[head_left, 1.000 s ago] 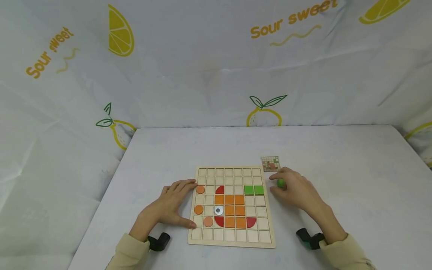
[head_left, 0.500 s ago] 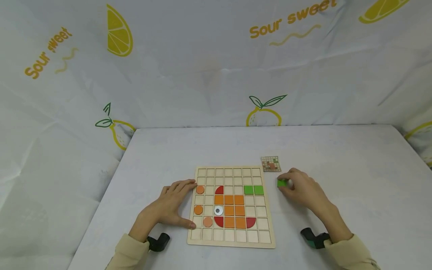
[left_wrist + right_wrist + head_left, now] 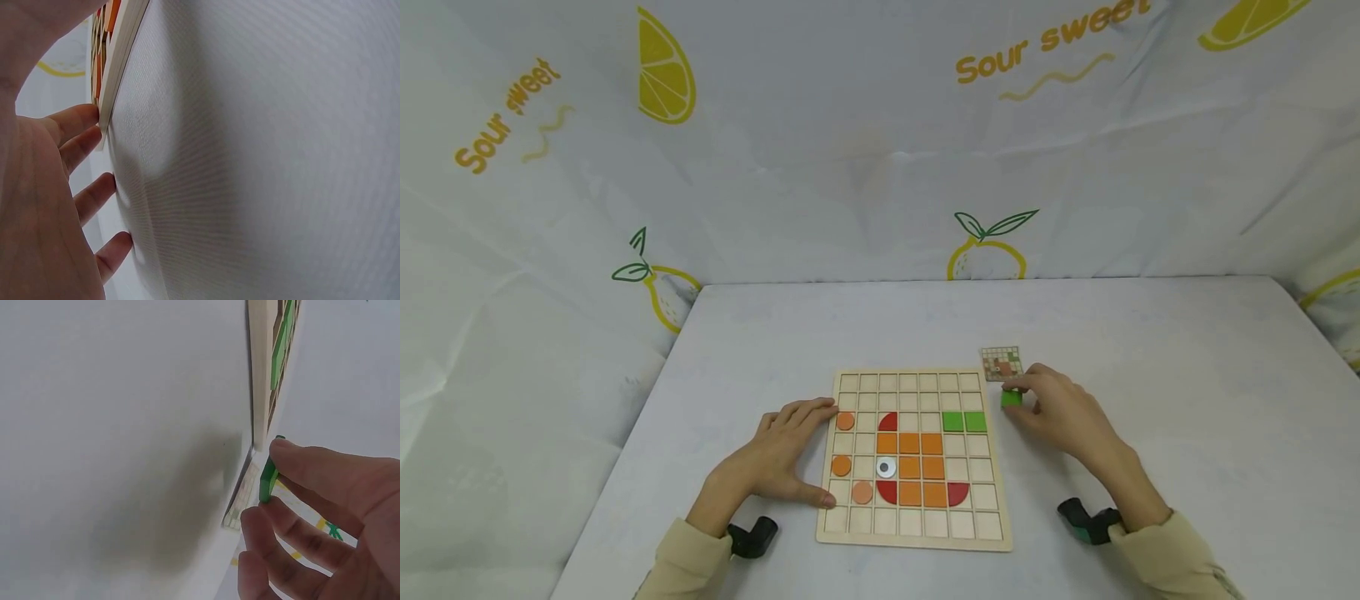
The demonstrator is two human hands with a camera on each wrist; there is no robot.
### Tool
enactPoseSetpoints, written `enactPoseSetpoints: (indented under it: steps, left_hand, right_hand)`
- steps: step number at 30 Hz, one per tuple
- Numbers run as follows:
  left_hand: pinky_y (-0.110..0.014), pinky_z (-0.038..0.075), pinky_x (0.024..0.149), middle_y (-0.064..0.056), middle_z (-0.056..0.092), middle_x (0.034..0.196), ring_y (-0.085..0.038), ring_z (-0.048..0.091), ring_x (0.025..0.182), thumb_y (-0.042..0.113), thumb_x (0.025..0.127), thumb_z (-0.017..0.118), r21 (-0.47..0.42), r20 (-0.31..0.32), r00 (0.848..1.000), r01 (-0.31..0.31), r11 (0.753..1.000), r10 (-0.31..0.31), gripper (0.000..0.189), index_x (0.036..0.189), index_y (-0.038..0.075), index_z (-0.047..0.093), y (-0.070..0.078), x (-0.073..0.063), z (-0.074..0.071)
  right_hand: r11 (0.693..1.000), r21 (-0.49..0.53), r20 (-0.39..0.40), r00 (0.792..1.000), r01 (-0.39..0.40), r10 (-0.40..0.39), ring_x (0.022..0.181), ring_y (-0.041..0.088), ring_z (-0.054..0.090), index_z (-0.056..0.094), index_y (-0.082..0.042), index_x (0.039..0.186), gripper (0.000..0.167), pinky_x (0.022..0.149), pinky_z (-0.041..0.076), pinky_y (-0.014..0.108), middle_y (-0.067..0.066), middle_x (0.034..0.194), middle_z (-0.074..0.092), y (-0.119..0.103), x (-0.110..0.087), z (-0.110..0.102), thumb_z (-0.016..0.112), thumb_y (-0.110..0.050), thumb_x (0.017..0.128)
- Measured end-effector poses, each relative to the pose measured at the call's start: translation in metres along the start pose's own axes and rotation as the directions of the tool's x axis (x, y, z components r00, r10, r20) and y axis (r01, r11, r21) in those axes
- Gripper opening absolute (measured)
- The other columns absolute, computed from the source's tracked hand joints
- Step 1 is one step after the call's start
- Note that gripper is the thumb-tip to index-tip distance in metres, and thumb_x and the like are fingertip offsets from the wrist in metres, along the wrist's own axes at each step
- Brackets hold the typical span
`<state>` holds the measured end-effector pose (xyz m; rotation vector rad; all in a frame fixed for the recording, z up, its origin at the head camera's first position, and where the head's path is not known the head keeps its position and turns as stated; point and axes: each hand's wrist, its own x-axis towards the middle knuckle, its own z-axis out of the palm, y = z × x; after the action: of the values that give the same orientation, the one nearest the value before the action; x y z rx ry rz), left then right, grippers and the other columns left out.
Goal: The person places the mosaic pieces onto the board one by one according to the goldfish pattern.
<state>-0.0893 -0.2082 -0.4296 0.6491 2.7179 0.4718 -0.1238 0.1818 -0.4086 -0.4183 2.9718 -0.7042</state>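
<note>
My right hand [image 3: 1060, 417] pinches a green square tile [image 3: 1011, 398] between thumb and fingertips, just right of the board's upper right corner. In the right wrist view this tile [image 3: 269, 478] is seen nearly edge-on, raised over the table. The wooden grid board [image 3: 910, 524] lies flat, holding orange squares [image 3: 910, 443], red rounded pieces [image 3: 957, 494], a white eye disc [image 3: 886, 467], several orange discs [image 3: 841, 466] and two green squares [image 3: 952, 422]. Along its left edge rests my left hand [image 3: 778, 454], fingers spread, with fingertips and thumb at the rim.
A small picture card [image 3: 1000, 362] with a grid pattern lies beyond the board's upper right corner, close to my right fingertips. A white cloth covers the table [image 3: 1187, 375], and a lemon-print curtain [image 3: 820, 167] hangs behind it.
The green tile turned within my right fingers and now shows its square face. The right hand drew back rightward, then returned left toward the board and card. My left hand stayed put.
</note>
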Motion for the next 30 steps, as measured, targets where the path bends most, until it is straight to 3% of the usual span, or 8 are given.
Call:
enactPoseSetpoints:
  steps: [2,5,9,13,17,22,30]
  left_hand:
    - [-0.061,0.034,0.108,-0.004,0.032,0.166,-0.032,0.032,0.150,0.063,0.064,0.089,0.000,0.004,1.000,0.005,1.000,-0.005,0.117,0.157,0.016,0.036,0.000,0.000,0.000]
    - [-0.061,0.034,0.108,-0.004,0.033,0.166,-0.031,0.032,0.150,0.063,0.064,0.089,0.002,0.002,1.000,0.004,1.000,-0.004,0.117,0.157,0.015,0.036,0.000,0.000,0.000]
    - [-0.061,0.035,0.107,-0.005,0.033,0.165,-0.032,0.033,0.149,0.063,0.064,0.089,0.001,-0.004,1.000,0.001,1.000,-0.001,0.116,0.157,0.015,0.037,0.000,-0.001,-0.001]
    - [-0.061,0.036,0.105,-0.005,0.034,0.165,-0.033,0.035,0.148,0.064,0.065,0.089,0.008,-0.006,1.000,-0.004,1.000,0.004,0.116,0.156,0.015,0.037,0.000,0.000,0.000]
    - [-0.060,0.036,0.105,-0.005,0.035,0.165,-0.033,0.035,0.148,0.065,0.065,0.088,0.008,-0.005,1.000,-0.003,1.000,0.003,0.116,0.156,0.015,0.037,-0.001,0.000,0.001]
    - [-0.061,0.035,0.106,-0.005,0.034,0.165,-0.033,0.035,0.148,0.064,0.064,0.089,0.004,-0.013,1.000,-0.003,1.000,0.003,0.116,0.156,0.016,0.038,-0.002,0.000,0.001]
    - [-0.060,0.034,0.106,-0.004,0.033,0.166,-0.031,0.033,0.150,0.063,0.064,0.090,-0.006,-0.006,1.000,0.001,1.000,-0.001,0.116,0.156,0.016,0.037,-0.001,0.001,0.001]
  right_hand:
    - [1.000,-0.002,0.007,1.000,0.005,-0.005,0.080,0.022,0.061,0.077,-0.006,0.112,0.027,0.061,0.049,0.035,0.013,0.103,0.071,-0.005,0.003,0.001,0.080,-0.012,0.086]
    - [1.000,-0.002,0.021,1.000,0.014,-0.014,0.103,0.037,0.069,0.077,-0.007,0.113,0.028,0.075,0.057,0.049,0.019,0.117,0.072,-0.014,0.008,0.002,0.080,-0.013,0.086]
    - [0.999,0.006,0.038,0.999,0.033,-0.033,0.125,0.046,0.062,0.077,-0.008,0.111,0.026,0.088,0.055,0.060,0.023,0.128,0.069,-0.027,0.013,0.005,0.080,-0.014,0.086]
    - [0.998,0.013,0.048,0.997,0.065,-0.065,0.105,0.036,0.067,0.078,-0.008,0.109,0.024,0.076,0.058,0.049,0.016,0.116,0.072,-0.038,0.020,0.011,0.080,-0.014,0.086]
    - [0.994,0.006,0.036,0.993,0.109,-0.109,0.084,0.021,0.060,0.079,-0.007,0.106,0.022,0.072,0.052,0.039,0.007,0.099,0.071,-0.045,0.026,0.017,0.082,-0.014,0.085]
    - [0.988,-0.010,0.018,0.988,0.152,-0.152,0.082,0.018,0.061,0.079,-0.006,0.103,0.021,0.090,0.049,0.053,0.006,0.094,0.072,-0.048,0.032,0.024,0.081,-0.011,0.083]
    - [0.991,0.000,0.054,0.989,0.135,-0.135,0.090,0.025,0.065,0.079,-0.007,0.107,0.023,0.101,0.041,0.064,0.008,0.100,0.073,-0.047,0.034,0.030,0.082,-0.014,0.085]
